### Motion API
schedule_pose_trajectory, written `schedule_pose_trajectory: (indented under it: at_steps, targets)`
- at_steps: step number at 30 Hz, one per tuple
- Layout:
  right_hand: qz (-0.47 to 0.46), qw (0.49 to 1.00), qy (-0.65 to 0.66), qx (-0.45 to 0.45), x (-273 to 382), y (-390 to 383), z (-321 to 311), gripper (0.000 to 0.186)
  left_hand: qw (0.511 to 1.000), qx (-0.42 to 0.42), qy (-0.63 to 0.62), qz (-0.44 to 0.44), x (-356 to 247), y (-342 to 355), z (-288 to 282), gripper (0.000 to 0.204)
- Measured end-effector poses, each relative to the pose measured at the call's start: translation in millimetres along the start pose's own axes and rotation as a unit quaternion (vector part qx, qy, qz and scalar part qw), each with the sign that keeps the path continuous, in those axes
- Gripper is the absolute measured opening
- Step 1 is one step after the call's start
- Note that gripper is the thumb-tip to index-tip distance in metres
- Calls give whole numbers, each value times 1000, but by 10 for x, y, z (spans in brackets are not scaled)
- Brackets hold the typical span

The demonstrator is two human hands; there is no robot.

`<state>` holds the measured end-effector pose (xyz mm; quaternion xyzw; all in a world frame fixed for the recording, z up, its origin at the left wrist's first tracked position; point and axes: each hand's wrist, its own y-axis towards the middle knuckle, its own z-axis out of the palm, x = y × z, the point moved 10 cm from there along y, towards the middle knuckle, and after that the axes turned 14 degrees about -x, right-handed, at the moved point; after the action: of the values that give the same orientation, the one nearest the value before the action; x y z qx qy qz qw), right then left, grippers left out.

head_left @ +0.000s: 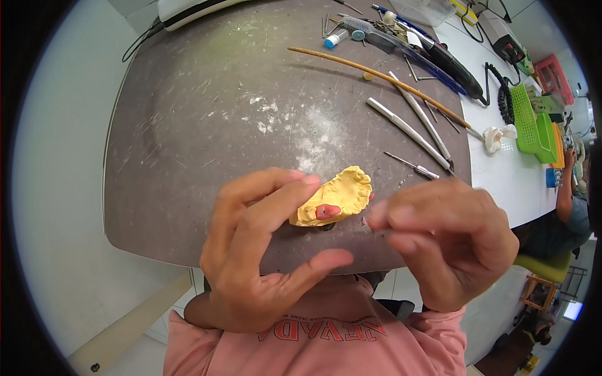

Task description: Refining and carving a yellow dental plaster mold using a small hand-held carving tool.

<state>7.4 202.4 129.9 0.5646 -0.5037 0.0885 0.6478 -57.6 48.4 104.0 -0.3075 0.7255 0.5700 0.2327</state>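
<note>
- Yellow dental cast (335,197), a plaster model with a small pink patch on its near edge, is pinched in the left hand (260,250) above the near edge of the dark, scuffed table (188,138).
- The left hand grips the cast at its near-left end, with fingers over the top and the thumb stretched out below; most of the cast juts out to the right, unsupported.
- The right hand (448,241) sits just right of the cast, fingers curled together with the fingertips (379,216) almost touching its right edge; whether they pinch anything small is too blurred to tell.
- Risk: held by one end only and out past the table's near rim, the cast could slip from the grip and fall to the lap or floor, likely chipping the plaster.
- Risk: a heavy press from the right fingertips could lever the cast out of the pinch or smear the pink patch.
- Farther back on the right lie metal hand tools (411,128), a long wooden stick (376,75) and a black rotary handpiece (454,66), all well apart from both hands.
- Another person's arm (564,197) rests at the far right edge.
</note>
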Motion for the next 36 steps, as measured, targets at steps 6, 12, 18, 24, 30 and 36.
schedule_pose_trajectory:
  at_steps: [6, 12, 18, 24, 30, 36]
  targets:
    - [-1, 996, -77, 51, -100, 53, 233, 18, 994, 94, -7, -54, 231, -129, 162, 51]
    - [21, 992, -104, 69, -124, 34, 251, 19, 994, 94, -20, -60, 209, -127, 170, 53]
    - [25, 990, -115, 82, -164, 8, 265, 18, 993, 91, -20, -65, 220, -137, 177, 55]
    - [19, 988, -123, 90, -154, -7, 292, 18, 994, 88, -24, -64, 234, -146, 170, 55]
    - [-8, 987, -127, 102, -137, -15, 322, 18, 994, 88, -17, -58, 230, -142, 172, 54]
    - [7, 984, -149, 101, -159, -6, 318, 18, 994, 89, -25, -67, 234, -148, 163, 57]
